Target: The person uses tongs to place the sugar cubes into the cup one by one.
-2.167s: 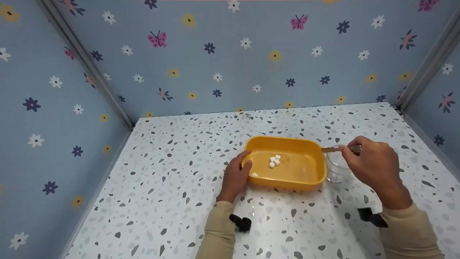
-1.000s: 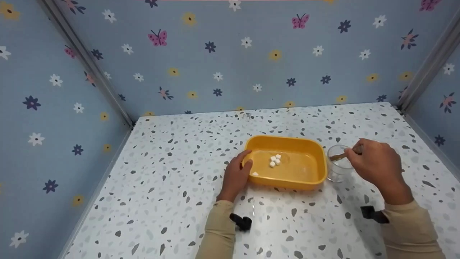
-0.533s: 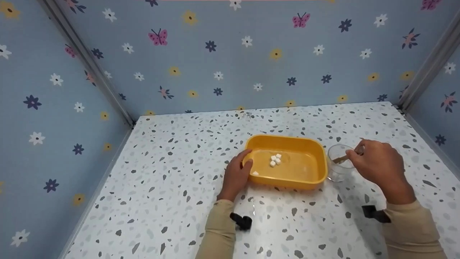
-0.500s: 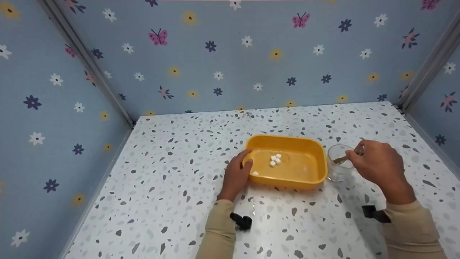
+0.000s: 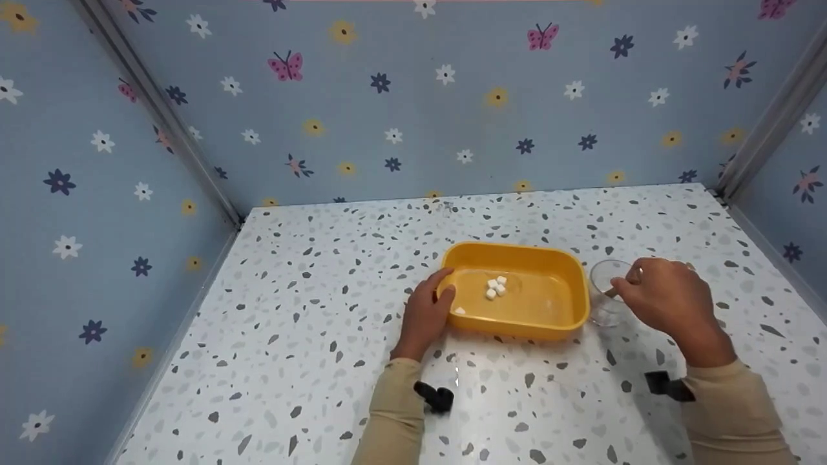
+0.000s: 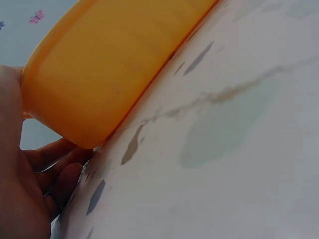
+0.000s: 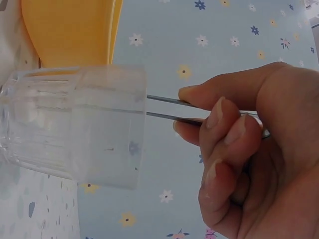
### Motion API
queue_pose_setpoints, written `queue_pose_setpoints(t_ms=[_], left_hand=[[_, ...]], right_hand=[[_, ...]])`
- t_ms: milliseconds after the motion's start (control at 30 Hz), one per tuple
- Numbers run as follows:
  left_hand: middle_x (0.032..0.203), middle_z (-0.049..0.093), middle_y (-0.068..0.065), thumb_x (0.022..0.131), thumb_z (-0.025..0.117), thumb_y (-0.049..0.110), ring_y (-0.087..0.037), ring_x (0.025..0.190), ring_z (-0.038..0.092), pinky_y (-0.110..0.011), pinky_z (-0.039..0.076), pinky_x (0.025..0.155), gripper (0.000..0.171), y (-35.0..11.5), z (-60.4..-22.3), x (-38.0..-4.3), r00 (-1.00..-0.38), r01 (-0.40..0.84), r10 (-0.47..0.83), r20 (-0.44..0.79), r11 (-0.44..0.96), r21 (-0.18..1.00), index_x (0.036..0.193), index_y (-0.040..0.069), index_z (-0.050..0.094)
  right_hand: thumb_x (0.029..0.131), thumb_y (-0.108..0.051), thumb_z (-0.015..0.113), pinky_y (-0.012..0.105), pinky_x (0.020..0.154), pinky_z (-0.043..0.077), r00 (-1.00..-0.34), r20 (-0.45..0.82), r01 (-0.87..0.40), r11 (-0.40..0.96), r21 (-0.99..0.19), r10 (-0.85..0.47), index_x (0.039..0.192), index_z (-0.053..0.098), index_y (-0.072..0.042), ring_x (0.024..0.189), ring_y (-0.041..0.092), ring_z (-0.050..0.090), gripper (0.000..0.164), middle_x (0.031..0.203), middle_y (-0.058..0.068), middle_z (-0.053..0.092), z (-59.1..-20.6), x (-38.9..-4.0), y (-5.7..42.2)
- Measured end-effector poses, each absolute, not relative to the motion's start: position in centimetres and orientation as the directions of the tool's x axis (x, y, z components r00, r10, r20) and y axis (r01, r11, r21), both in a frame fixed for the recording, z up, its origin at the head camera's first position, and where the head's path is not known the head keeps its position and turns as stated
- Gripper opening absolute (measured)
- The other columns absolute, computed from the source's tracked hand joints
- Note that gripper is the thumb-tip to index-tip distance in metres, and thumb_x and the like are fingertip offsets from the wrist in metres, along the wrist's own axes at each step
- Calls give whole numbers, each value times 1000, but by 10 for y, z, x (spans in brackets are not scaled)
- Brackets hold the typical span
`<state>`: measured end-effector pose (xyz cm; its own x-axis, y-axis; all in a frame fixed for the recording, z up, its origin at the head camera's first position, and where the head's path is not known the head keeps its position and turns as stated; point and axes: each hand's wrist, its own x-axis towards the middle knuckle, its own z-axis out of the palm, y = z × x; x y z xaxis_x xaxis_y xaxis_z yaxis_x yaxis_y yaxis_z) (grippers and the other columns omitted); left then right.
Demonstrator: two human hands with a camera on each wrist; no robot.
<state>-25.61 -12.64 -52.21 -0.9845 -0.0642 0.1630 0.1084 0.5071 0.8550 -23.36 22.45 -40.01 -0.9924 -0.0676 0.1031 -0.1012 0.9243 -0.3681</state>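
Yellow plastic makes up the shallow rectangular tub with rounded corners (image 5: pixel 536 307), which sits on the white bench with grey speckles (image 5: pixel 291 323). From where I stand, the person's left hand (image 5: pixel 423 316) has the tub's left end in its grip, thumb over the rim and fingertips reaching under the base. Four small white cubes (image 5: pixel 492 284) lie clustered on the tub's floor, left of its middle. Near the closest left corner a white patch (image 5: pixel 460 311) shows just above the rim; I can't tell what it is.

Just beside the tub's right end stands a clear, slightly cloudy tumbler (image 7: pixel 109 149), upright on the bench. Over its mouth is the right hand (image 5: pixel 672 300), its grip pinching a pair of slim metal tweezers (image 7: pixel 164 116) between thumb and forefinger, the other fingers curled in. Both prongs run down inside the tumbler, a little apart from each other. Something pale shows low in the tumbler, too blurred to name.

Tan sleeves (image 5: pixel 391 413) cover both forearms, with a black fitting (image 5: pixel 439 399) at each wrist. Behind the bench rises a blue wall panel (image 5: pixel 420 106) printed with flowers and butterflies.
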Motion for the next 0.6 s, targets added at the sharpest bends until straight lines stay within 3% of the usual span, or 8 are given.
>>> queue_pose_setpoints(t_ms=[467, 600], left_hand=[[125, 63, -2, 99, 54, 36, -18, 105, 56, -42, 44, 96, 43, -127, -522, -256, -987, 92, -72, 146, 495, 864, 142, 30, 58], [124, 63, -2, 100, 53, 36, -18, 103, 56, -41, 45, 95, 43, -127, -523, -256, -986, 98, -67, 151, 500, 861, 142, 29, 58]], right_hand=[[92, -27, 67, 33, 48, 42, -996, 66, -86, 922, -378, -65, 92, 70, 1, 58, 21, 54, 29, 76, 8, 66, -402, -234, 221], [92, -28, 66, 34, 47, 40, -996, 70, -81, 926, -370, -60, 84, 69, -2, 58, 21, 52, 28, 71, 6, 63, -401, -233, 222]])
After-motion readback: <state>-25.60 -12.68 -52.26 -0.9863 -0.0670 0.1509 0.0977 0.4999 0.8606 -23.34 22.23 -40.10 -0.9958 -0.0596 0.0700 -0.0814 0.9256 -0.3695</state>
